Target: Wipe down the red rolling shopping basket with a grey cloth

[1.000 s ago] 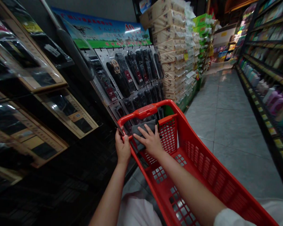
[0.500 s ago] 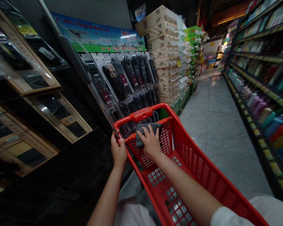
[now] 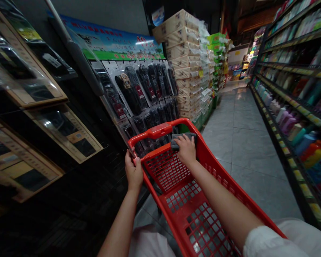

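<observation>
A red plastic shopping cart [image 3: 167, 184] with grid-like walls and floor stands tilted across the middle of the view. My left hand [image 3: 134, 173] is closed round the cart's frame at the left end of its handle [image 3: 159, 130]. Under my right hand [image 3: 186, 151] is a folded dark grey cloth [image 3: 176, 142], held against the top edge of the grid panel near the cart's right corner. My fingers bend over the cloth and cover part of it.
Packaged dark belts [image 3: 131, 89] hang on a rack behind the cart. Boxed goods [image 3: 64, 130] line the left wall. Stacked cartons [image 3: 186, 64] stand farther back. Shelves of bottles [image 3: 289, 117] run along the right, beside a tiled aisle floor [image 3: 230, 135].
My right hand has slid the grey cloth rightward along the panel's top edge, to the cart's right corner. My left hand keeps its hold on the frame.
</observation>
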The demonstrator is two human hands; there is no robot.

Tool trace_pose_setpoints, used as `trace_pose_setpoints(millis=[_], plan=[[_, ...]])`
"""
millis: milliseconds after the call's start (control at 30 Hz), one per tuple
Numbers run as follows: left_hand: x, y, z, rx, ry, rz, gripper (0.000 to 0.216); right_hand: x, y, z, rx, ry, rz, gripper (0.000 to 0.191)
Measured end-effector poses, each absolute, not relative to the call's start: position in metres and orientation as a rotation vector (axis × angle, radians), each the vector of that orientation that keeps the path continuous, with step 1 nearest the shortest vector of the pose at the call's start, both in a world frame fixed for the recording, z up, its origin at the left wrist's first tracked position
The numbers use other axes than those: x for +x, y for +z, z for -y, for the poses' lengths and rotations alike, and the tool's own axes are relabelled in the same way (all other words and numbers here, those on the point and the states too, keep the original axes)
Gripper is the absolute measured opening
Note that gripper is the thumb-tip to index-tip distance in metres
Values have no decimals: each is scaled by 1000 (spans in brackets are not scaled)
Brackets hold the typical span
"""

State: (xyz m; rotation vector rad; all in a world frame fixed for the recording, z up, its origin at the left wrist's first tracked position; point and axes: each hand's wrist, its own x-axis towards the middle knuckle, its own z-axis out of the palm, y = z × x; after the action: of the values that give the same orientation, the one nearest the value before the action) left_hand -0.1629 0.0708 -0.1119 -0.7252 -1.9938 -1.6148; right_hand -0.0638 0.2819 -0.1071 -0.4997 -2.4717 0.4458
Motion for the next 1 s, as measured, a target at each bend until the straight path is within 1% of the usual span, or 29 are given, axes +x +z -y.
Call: trace_pose_setpoints(millis=[100, 167, 267, 333, 433, 533, 667, 767, 1000], plan=[[-162, -112, -69, -716, -1624, 1997, 51, -67, -108, -255, -170, 464, 2528, 58], [-162, -112, -67, -719, -1639, 1996, 51, -69, -106, -250, -22, 535, 2512, 53], [-161, -113, -63, -718, -1660, 1992, 51, -74, -95, -259, -50, 708, 2377, 43], [-160, -113, -61, -710, -1679, 1989, 50, -79, -81, -268, -141, 758, 2239, 42], [-159, -113, -60, -705, -1704, 1994, 51, -92, -58, -278, -226, 663, 2117, 49], [-157, -113, -60, -698, -1725, 2002, 52, -112, -44, -284, -187, 503, 2227, 56], [-157, -114, -59, -687, -1755, 2002, 53, -139, -44, -288, -204, 435, 2514, 63], [-158, -116, -58, -685, -1748, 2011, 54, -149, -48, -279, -260, 455, 2539, 64], [-158, -114, -59, -670, -1747, 2012, 53, -152, -44, -248, 144, 301, 2585, 61]])
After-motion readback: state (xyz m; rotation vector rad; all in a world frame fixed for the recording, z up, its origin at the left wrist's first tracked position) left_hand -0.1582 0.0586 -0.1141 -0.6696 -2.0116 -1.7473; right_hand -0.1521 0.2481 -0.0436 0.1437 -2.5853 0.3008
